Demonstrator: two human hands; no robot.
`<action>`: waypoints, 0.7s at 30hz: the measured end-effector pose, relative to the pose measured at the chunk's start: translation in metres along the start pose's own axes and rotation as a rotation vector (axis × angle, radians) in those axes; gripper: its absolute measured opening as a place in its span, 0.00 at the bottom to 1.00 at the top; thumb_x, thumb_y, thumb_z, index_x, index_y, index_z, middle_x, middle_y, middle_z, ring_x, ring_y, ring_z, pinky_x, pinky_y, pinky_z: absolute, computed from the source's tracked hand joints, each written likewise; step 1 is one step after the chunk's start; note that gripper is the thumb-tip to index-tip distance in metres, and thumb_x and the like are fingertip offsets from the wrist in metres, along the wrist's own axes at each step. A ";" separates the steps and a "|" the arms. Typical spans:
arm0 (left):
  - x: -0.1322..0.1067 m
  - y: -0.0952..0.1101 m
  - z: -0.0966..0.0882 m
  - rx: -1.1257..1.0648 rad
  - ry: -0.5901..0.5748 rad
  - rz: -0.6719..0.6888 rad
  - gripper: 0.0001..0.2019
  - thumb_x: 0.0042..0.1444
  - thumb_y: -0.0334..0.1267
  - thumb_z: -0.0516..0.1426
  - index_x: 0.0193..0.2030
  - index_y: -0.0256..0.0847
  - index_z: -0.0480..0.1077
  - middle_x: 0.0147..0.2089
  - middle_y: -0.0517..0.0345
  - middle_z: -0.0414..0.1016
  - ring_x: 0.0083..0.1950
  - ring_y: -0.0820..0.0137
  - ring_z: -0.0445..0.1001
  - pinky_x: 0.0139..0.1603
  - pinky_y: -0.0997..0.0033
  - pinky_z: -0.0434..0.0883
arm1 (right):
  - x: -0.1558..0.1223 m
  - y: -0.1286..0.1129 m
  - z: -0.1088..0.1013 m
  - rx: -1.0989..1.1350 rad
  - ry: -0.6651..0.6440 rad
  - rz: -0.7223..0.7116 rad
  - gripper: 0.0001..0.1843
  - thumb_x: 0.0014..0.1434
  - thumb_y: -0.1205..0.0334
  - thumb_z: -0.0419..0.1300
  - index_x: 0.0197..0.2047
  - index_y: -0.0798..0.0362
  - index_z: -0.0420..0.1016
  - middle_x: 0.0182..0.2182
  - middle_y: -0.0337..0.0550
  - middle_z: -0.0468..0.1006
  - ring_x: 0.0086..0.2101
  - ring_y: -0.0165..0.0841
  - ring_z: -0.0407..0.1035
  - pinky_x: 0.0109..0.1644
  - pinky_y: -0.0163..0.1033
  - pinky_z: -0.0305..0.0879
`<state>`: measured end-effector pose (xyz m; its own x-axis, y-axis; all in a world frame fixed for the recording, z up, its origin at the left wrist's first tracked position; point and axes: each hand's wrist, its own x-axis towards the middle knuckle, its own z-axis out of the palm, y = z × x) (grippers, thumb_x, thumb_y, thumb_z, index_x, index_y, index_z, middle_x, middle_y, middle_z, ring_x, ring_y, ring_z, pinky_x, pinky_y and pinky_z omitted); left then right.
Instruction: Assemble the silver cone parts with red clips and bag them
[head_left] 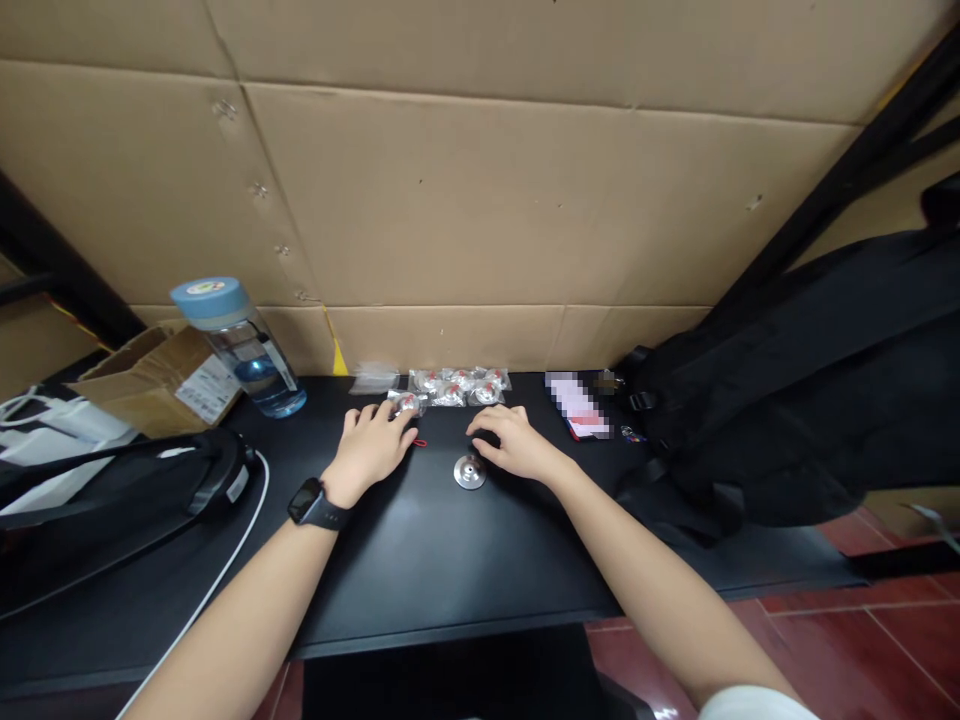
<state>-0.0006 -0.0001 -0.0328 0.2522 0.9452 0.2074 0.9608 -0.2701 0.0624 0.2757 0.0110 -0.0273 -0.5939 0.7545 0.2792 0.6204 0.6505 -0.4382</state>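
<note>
A small round metal disc (470,472) with a raised centre and a hole lies on the black tabletop (427,570), apart from both hands. My left hand (371,445), a black watch on its wrist, is palm down with fingers spread. Its fingertips reach a small clear packet (407,402) with something shiny and red inside; whether they touch it I cannot tell. Beside the left thumb lies a short red cord (420,443). My right hand (517,445) rests just beyond the disc to the right, fingers curved and apart from the thumb, with nothing visible in it.
Several similar clear packets (450,392) lie along the cardboard wall (480,200), beside flat clear bags (375,378). Left are a blue-lidded bottle (262,365), a cardboard box (161,385), a black bag (135,500) and a white cable (247,520). Right are a phone (577,405) and a black backpack (810,380).
</note>
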 end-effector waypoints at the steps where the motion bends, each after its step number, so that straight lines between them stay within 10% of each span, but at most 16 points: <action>1: 0.001 0.001 0.002 -0.008 0.002 -0.001 0.21 0.67 0.49 0.50 0.63 0.53 0.69 0.62 0.41 0.71 0.60 0.43 0.67 0.58 0.43 0.56 | 0.000 -0.001 -0.002 0.008 -0.033 -0.014 0.08 0.66 0.62 0.60 0.47 0.48 0.78 0.47 0.46 0.80 0.50 0.41 0.71 0.56 0.49 0.57; 8: 0.009 -0.010 -0.014 -0.103 -0.050 0.093 0.19 0.69 0.47 0.47 0.60 0.49 0.70 0.60 0.46 0.73 0.58 0.53 0.71 0.56 0.53 0.61 | -0.004 -0.007 -0.006 0.103 -0.286 -0.157 0.27 0.52 0.50 0.73 0.54 0.47 0.77 0.48 0.45 0.79 0.48 0.42 0.73 0.54 0.44 0.65; 21: 0.013 -0.001 -0.003 -0.228 -0.043 0.309 0.07 0.64 0.37 0.58 0.36 0.45 0.77 0.44 0.54 0.78 0.53 0.60 0.71 0.53 0.59 0.57 | -0.003 -0.012 -0.007 0.166 -0.095 -0.110 0.22 0.52 0.65 0.70 0.51 0.49 0.77 0.42 0.44 0.79 0.43 0.38 0.73 0.51 0.43 0.68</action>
<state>0.0017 0.0123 -0.0274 0.5348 0.8186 0.2096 0.7900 -0.5724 0.2197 0.2741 0.0015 -0.0169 -0.7038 0.6630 0.2552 0.4611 0.6996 -0.5459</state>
